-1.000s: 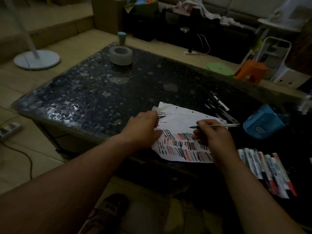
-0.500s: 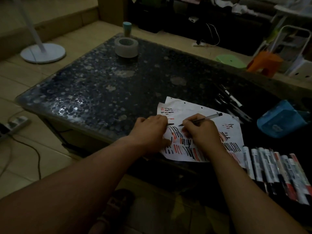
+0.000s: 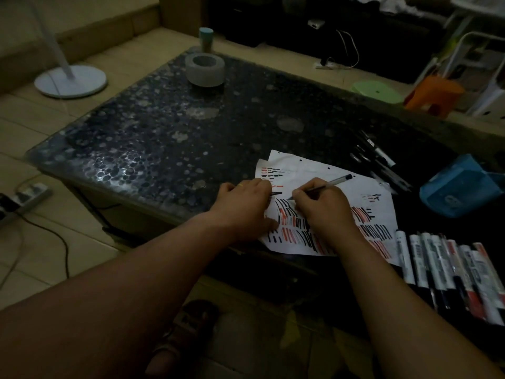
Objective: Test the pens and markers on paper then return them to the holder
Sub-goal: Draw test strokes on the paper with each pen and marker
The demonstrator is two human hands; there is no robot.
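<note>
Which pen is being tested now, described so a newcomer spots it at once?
On the dark speckled table, find the white paper streaked red and black. The right hand grips a slim clear pen with a black end, tip at the paper. The markers lying in a row at the right are far thicker.

Pen (image 3: 325, 186), clear barrel with a dark end, is slanting in the right hand (image 3: 322, 212), tip touching the paper just left of that hand. Paper (image 3: 328, 170), white, crowded with black and red strokes, is lying under both hands. Black cap (image 3: 276, 193) is sticking out of the left hand (image 3: 246, 212). Markers (image 3: 448, 269) are lying in a row right of the right forearm. Dark pens (image 3: 379, 157) are lying beyond the right hand. Blue holder (image 3: 459, 187) is lying tipped over, farther right.
</note>
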